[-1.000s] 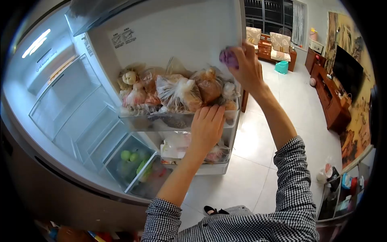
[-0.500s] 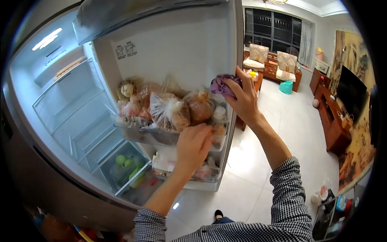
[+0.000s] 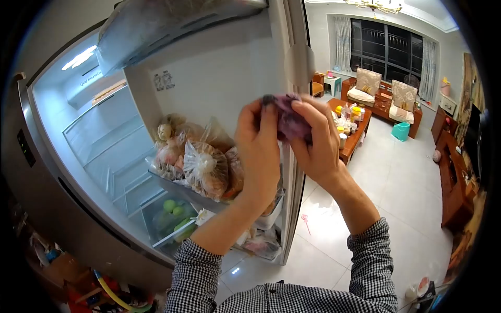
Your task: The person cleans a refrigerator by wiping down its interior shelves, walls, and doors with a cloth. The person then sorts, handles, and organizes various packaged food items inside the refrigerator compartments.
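Observation:
A crumpled purple cloth (image 3: 293,124) is held up between both hands, in front of the edge of the open fridge door (image 3: 224,68). My left hand (image 3: 261,141) grips its left side, fingers curled in around it. On the other side, my right hand (image 3: 319,133) pinches the cloth between thumb and fingers. Below and left of the hands, the door shelf (image 3: 182,192) carries several knotted plastic bags of food (image 3: 203,169). My left forearm hides part of that shelf.
Glass shelves (image 3: 104,141) and a drawer (image 3: 162,219) with green produce are inside the lit fridge. A covered upper door bin (image 3: 177,31) hangs above. To the right are a wooden coffee table (image 3: 360,138) with jars, chairs and a tiled floor (image 3: 402,188).
My left hand has risen from the door shelf's rim to take hold of the cloth beside my right hand. The view has shifted, showing more of the room on the right.

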The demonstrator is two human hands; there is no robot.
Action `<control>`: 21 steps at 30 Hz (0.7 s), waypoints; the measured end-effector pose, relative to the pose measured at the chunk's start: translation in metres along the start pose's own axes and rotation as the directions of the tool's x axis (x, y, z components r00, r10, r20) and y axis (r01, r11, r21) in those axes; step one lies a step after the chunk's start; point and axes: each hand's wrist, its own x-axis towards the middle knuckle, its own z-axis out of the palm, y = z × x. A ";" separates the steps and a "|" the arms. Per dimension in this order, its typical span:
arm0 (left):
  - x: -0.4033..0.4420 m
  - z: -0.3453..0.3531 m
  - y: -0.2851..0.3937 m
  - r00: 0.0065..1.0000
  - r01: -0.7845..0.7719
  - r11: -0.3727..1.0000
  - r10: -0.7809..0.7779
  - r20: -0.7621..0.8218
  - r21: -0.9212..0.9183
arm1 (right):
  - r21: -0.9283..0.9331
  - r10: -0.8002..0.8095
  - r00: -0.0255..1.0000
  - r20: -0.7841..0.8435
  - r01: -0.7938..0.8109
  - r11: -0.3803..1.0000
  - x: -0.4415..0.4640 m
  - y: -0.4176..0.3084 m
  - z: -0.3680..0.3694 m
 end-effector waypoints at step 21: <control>0.089 -0.009 -0.046 0.573 -0.754 0.325 0.750 0.330 0.571 | 0.339 0.534 0.838 -0.110 -0.474 0.813 0.021 0.045 0.030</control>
